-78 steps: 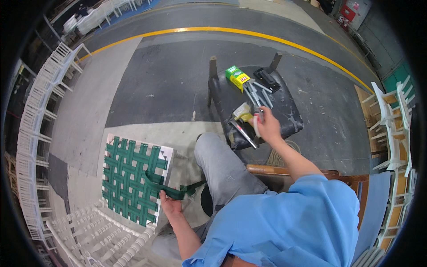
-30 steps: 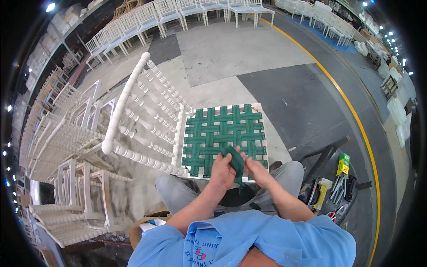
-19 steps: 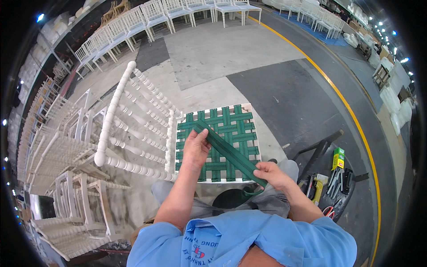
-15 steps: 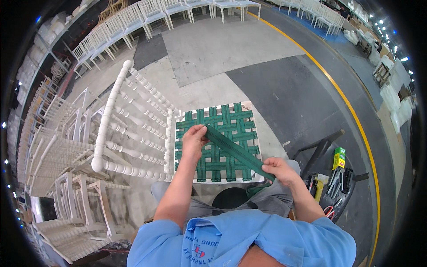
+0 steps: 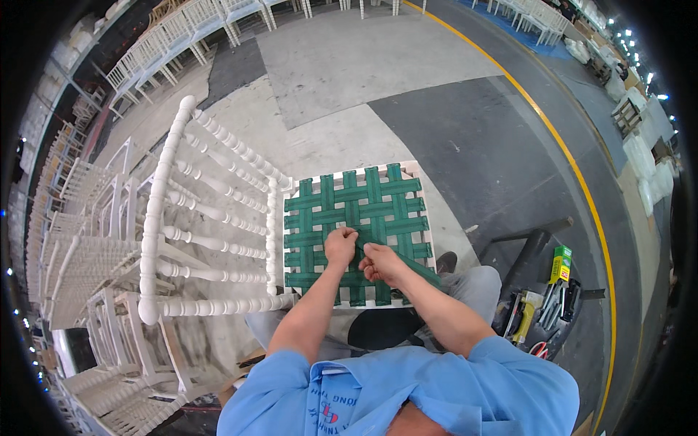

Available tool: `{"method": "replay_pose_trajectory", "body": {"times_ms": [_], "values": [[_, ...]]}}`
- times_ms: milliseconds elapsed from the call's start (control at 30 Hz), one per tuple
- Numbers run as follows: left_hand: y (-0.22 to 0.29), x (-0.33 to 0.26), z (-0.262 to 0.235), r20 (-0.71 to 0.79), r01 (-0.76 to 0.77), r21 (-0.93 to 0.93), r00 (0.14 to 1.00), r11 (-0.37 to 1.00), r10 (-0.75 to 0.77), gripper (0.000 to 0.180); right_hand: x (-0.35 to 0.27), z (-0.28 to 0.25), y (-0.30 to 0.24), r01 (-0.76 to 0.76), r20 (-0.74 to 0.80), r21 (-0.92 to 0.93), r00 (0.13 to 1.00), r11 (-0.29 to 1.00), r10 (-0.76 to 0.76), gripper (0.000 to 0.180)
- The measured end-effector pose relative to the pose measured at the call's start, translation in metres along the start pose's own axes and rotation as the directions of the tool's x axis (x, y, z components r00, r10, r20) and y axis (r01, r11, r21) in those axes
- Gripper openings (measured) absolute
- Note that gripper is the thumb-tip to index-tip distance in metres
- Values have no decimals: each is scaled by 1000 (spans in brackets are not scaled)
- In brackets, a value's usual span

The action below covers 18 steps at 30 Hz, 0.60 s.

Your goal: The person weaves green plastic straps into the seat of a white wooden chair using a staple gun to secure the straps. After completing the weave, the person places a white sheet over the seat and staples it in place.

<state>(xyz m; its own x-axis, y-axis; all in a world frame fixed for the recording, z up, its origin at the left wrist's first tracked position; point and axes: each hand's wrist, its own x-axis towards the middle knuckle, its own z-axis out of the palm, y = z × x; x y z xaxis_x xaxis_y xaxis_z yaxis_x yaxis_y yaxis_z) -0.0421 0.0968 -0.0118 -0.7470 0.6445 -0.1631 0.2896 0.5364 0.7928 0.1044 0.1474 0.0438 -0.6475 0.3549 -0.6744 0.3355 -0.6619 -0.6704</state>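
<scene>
In the head view, the loose strap (image 5: 427, 274) lies over the green weave (image 5: 350, 182) of the white chair (image 5: 151, 240), going from near the hands to the near right corner. The left hand (image 5: 339, 245) and right hand (image 5: 382, 263) are side by side on the weave; their fingers are bent in close to the strap, but I can't tell if they pinch it. The strap might twist or fold, I think, if its end is pushed in crooked, because the weave looks tight. It might also slip out if the fingers let go too soon, or get caught under the right arm. I count two hands, one loose strap, and five woven straps each way. On one black chair (image 5: 536, 251) there are one green-and-yellow box (image 5: 560, 265), one yellow tool (image 5: 522, 330) and one pair of scissors (image 5: 539, 349).
</scene>
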Motion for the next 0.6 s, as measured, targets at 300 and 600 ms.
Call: {"method": "replay_pose_trajectory", "body": {"times_ms": [300, 600], "values": [[44, 58, -18, 333, 157, 401, 893, 903, -303, 26, 91, 2, -6, -223, 143, 781, 973, 584, 181, 67], [13, 80, -29, 490, 396, 372, 685, 840, -539, 25, 85, 13, 0, -453, 457, 711, 879, 537, 136, 76]]}}
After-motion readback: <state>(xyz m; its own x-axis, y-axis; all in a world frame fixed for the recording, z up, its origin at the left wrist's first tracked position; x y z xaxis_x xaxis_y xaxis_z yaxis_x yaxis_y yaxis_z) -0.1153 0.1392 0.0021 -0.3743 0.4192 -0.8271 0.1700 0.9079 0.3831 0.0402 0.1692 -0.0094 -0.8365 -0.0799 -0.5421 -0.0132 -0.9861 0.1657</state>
